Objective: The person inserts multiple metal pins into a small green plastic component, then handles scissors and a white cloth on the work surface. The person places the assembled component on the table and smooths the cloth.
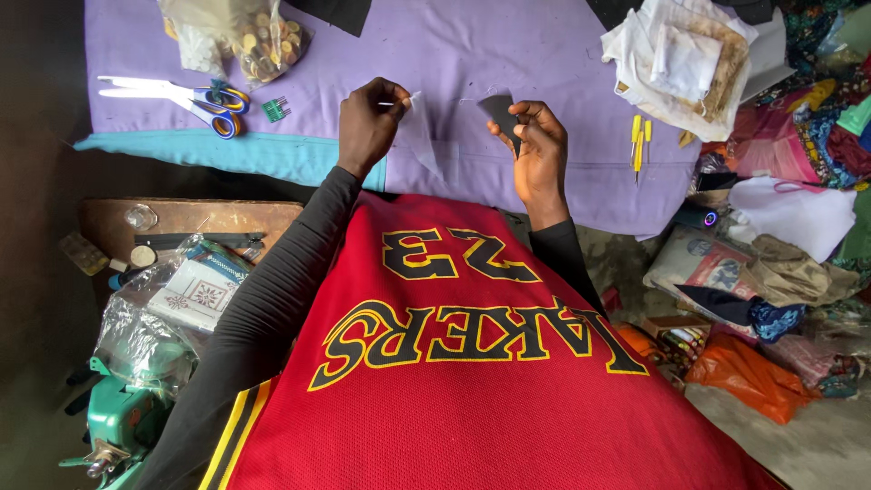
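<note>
A small dark piece of fabric (501,112) is pinched between the thumb and fingers of the right hand (537,150), which is closed on its lower edge so that the piece stands up above the lilac cloth (508,50) spread over the table. The left hand (367,122) is closed narrowly on something thin and pale, apparently a needle or a sliver of thread (406,100); it is too small for its kind to be told, and a faint translucent strand or film seems to hang below it. The dark piece is judged to be light, soft and limp, likely to fold or slip if held loosely, so it is best taken near an edge with a firm fingertip pinch. The two hands are held near each other but apart, just above the cloth. To the left on the cloth, scissors with blue and yellow handles (195,98) lie beside a small green comb-like item (275,109), with a clear bag of buttons (259,36) above them. To the right lie two small yellow-handled tools (640,141) and a stack of folded pale cloths (685,59).
</note>
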